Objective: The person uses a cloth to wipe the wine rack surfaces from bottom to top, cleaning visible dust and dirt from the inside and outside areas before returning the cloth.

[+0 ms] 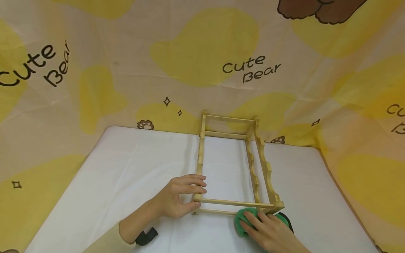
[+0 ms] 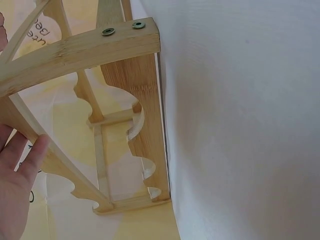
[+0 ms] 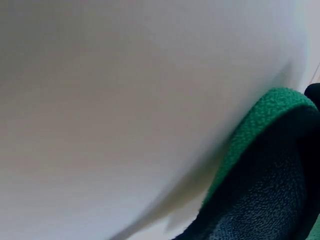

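Note:
A light wooden rack (image 1: 234, 202) with scalloped rails stands on the white table, its long sides running away from me. My left hand (image 1: 177, 196) grips the near left corner, fingers over the side rail and thumb at the corner. In the left wrist view, the fingers of the left hand (image 2: 17, 185) hold a scalloped rail of the rack (image 2: 85, 50), and two metal screw heads show on a bar. At the near right corner my right hand (image 1: 269, 232) holds a bunched green cloth (image 1: 241, 225) against the frame. The right wrist view shows the cloth's green face (image 3: 250, 132) and dark side.
The white-covered table (image 1: 152, 161) extends around the rack. A yellow and beige fabric backdrop (image 1: 202, 45) with bear lettering rises behind it and at both sides. The rack's far end stands close to this fabric. A black strap (image 1: 146, 237) shows by my left wrist.

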Demonstrator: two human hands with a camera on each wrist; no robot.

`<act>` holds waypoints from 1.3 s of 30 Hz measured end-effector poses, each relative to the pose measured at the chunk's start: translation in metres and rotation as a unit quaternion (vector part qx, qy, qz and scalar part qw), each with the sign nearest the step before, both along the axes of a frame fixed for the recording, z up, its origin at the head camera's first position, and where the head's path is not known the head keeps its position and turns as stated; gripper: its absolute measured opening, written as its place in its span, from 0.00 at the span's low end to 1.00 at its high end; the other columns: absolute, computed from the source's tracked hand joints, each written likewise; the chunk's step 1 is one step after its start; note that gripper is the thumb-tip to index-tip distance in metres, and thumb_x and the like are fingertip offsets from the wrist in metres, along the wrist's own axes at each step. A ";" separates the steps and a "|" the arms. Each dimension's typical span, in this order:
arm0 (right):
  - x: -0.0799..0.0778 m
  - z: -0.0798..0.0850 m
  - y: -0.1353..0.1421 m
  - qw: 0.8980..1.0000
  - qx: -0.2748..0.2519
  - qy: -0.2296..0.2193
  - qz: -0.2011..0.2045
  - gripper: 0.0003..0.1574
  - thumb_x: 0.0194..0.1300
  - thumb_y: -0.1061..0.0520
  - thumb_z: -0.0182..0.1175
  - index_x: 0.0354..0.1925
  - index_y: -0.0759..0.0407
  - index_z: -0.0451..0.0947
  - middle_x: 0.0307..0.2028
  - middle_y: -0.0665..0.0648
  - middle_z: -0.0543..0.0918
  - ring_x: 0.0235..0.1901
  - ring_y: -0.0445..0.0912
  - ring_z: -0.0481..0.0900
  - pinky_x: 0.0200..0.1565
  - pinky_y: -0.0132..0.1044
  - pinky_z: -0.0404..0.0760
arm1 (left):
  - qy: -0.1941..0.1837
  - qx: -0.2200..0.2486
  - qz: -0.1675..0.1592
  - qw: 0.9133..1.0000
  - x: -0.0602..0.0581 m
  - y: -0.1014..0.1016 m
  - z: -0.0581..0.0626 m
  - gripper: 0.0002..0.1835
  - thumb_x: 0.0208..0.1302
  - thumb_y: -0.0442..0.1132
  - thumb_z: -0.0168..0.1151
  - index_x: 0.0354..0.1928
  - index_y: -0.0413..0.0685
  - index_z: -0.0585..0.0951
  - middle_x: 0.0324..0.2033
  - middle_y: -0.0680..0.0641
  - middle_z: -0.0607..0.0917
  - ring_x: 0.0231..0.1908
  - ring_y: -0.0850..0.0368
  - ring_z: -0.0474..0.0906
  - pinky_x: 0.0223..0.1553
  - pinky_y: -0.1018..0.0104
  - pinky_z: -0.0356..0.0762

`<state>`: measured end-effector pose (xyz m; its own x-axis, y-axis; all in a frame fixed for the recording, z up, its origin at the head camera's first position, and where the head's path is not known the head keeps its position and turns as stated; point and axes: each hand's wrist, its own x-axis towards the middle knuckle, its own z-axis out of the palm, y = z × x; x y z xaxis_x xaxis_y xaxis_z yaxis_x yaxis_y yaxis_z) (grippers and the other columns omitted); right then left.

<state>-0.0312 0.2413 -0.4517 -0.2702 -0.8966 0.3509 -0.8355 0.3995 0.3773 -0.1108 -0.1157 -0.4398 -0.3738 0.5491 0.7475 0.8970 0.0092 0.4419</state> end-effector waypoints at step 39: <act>-0.011 0.003 -0.101 0.997 0.055 0.058 0.009 0.39 0.85 0.62 0.26 0.51 0.50 0.89 0.50 0.54 0.80 0.29 0.43 0.72 0.20 0.26 0.70 | 0.000 0.001 0.005 1.000 0.002 -0.001 0.001 0.21 0.51 0.26 0.75 0.50 0.44 0.87 0.49 0.45 0.88 0.58 0.42 0.83 0.60 0.49 0.83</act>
<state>-0.0419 0.1402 -0.4489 -0.2169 -0.9356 0.2784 -0.7908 0.3356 0.5118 -0.1085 -0.1163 -0.4389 -0.3791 0.5448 0.7479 0.8967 0.0168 0.4423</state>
